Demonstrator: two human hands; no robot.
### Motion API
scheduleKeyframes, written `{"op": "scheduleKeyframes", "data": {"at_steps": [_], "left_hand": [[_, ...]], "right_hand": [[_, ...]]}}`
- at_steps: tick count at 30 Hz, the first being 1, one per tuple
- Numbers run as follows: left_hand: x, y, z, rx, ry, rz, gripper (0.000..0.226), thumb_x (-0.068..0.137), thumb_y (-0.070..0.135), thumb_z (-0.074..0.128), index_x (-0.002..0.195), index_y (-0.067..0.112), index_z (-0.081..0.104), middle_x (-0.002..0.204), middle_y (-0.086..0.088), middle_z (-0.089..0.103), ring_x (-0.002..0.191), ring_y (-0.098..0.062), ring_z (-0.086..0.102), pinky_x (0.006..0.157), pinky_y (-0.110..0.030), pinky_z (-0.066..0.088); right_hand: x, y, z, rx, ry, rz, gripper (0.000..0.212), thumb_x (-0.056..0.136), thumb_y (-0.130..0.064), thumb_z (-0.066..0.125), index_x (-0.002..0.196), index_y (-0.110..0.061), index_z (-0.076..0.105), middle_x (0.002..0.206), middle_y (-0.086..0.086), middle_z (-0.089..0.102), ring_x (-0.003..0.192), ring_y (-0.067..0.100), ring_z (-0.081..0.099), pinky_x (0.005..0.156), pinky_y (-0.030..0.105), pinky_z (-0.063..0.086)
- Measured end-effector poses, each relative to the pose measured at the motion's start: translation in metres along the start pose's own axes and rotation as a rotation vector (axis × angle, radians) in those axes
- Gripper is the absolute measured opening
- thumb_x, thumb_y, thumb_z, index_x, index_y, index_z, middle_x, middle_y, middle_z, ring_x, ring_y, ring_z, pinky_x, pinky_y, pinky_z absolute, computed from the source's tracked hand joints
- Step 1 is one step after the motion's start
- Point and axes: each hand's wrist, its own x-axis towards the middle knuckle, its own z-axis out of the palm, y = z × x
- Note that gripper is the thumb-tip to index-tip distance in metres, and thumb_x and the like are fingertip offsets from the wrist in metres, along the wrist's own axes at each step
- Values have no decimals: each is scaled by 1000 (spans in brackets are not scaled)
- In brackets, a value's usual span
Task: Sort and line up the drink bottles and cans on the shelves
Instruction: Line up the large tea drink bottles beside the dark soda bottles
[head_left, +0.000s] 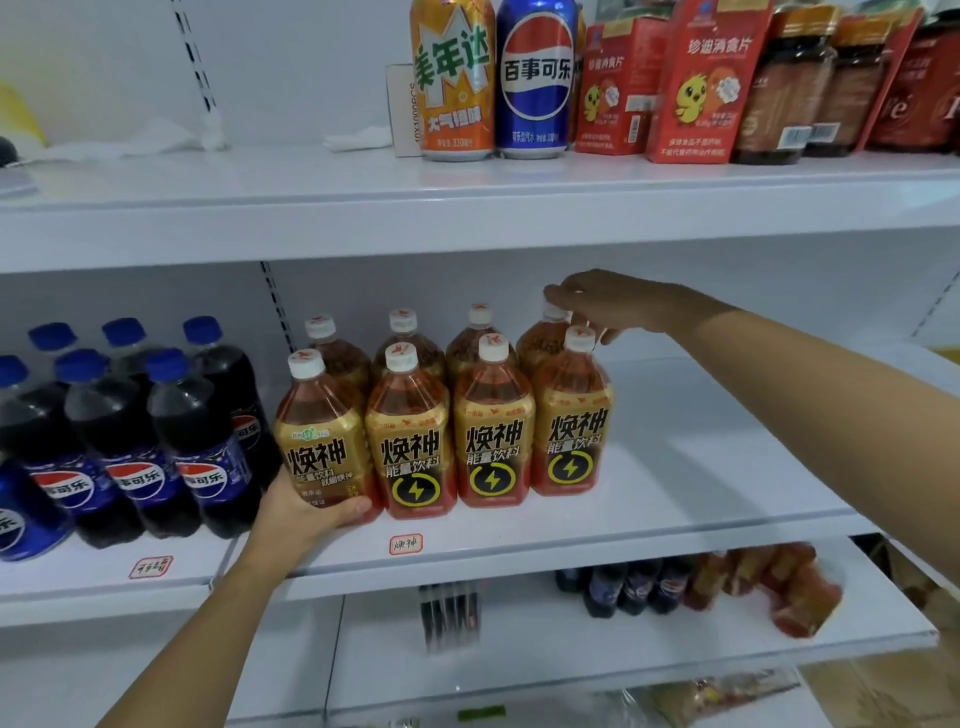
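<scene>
Two hands grip energy-drink bottles on the middle shelf (675, 499): left hand (306, 512) clasps the front-left bottle (324, 441) at its base; right hand (605, 301) pinches the rear-right bottle's cap (555, 312). Cola bottles (202, 441) stand just left.

- Energy drink bottles (493, 426): we count eight, upright, white caps, gold-and-red labels, in two rows of four at the middle shelf's centre.
- Front-left energy bottle (322, 436): label turned to another face than its neighbours'.
- Cola bottles (150, 415): dark, blue-capped, upright, grouped at 9 o'clock.
- Orange can (453, 78) and blue can (535, 78): upright, touching, at 12 o'clock on the upper shelf.
</scene>
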Motion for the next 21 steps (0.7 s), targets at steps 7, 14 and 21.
{"op": "scheduleKeyframes", "data": {"at_steps": [7,14,21], "left_hand": [[-11,7,-2,-24,18,5,83,51,22,98,123,16,58,104,7,73,95,-8,69,78,-24,50],[-12,-1,-4,-3,16,-11,90,47,34,100,126,22,57,111,4,74,104,-15,70,98,-47,54],[-9,-5,0,20,38,-12,89,47,38,100,124,25,58,110,7,74,103,-13,69,95,-42,53]], "right_hand": [[-44,63,87,572,488,-114,32,103,-54,43,125,-33,49,113,-2,66,101,23,68,95,55,55],[-84,96,172,692,266,-74,111,57,-63,87,146,-27,31,131,-16,56,116,-1,59,96,27,54],[-66,122,199,580,374,23,91,71,-28,94,145,-20,43,124,-7,65,111,15,66,98,42,56]]}}
